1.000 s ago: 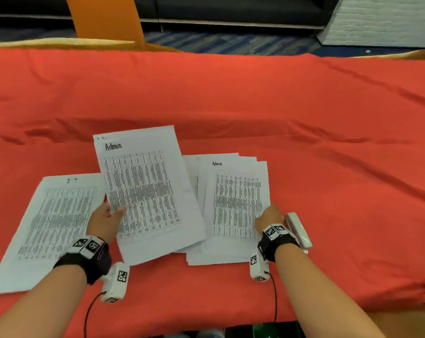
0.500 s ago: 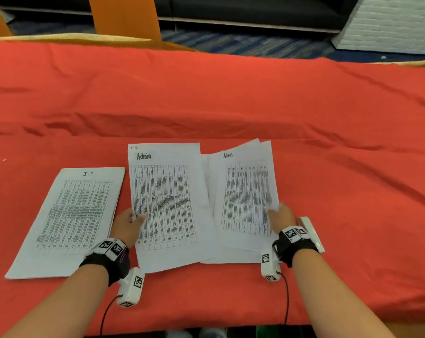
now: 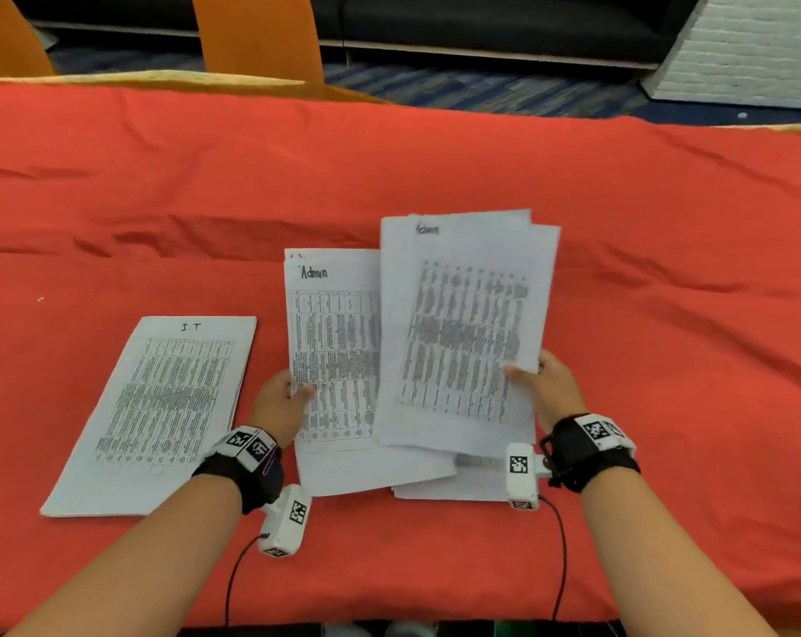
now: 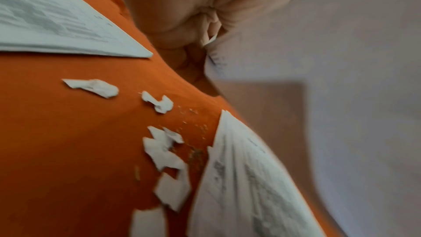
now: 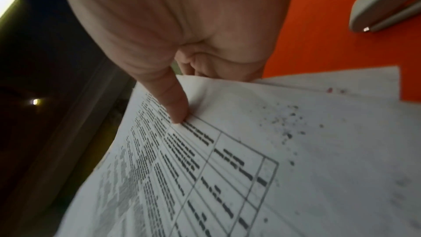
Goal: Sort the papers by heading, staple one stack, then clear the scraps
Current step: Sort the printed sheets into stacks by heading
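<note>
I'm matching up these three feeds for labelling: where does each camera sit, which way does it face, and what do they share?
Head: worn on the head, looking forward and down at the red cloth; both forearms, left hand, right hand.
Left wrist: along the left hand, over scraps.
Right wrist: along the right hand, past the stapler.
Shared: the Admin sheets appear in head and right-wrist views.

Desk (image 3: 435,177) w/ red-orange cloth. On it: I.T stack (image 3: 159,406) at left, torn paper scraps (image 4: 164,152) betw. the stacks, loose sheets (image 3: 449,489) center-right, grey stapler (image 5: 387,1) at right, apart from the sheets.
</note>
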Demonstrator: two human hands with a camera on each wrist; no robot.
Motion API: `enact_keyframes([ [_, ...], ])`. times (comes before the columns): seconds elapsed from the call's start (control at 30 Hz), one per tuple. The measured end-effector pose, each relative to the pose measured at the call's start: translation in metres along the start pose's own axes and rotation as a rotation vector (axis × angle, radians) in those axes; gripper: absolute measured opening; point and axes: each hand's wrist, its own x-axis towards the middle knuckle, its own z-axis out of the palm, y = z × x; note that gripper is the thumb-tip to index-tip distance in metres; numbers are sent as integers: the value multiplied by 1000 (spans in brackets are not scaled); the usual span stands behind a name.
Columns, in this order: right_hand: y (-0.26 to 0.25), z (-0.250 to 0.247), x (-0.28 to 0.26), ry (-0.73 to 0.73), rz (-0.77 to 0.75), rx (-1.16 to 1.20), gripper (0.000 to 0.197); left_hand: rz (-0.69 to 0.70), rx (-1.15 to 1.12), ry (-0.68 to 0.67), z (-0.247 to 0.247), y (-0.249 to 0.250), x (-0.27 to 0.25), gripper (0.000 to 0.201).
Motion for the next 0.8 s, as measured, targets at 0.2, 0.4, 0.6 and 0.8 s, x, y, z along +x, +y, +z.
enact_keyframes([
  [0.2, 15, 30, -6, -144, 85, -227, 45, 21, -86, -90, 30, 24, -18, 22],
  [0.4, 15, 40, -10, -196, -9, -278, 39, -23, -151, -90, 44, 24, -26, 25],
  [0.6, 20, 56, -15, -276, -32, -195, 26, -96, -36, -91, 49, 9, -17, 46],
  [0.8, 45, 42, 1, -74, 158, -630, 55, -135, -53, 96, 19, -9, -10, 42],
])
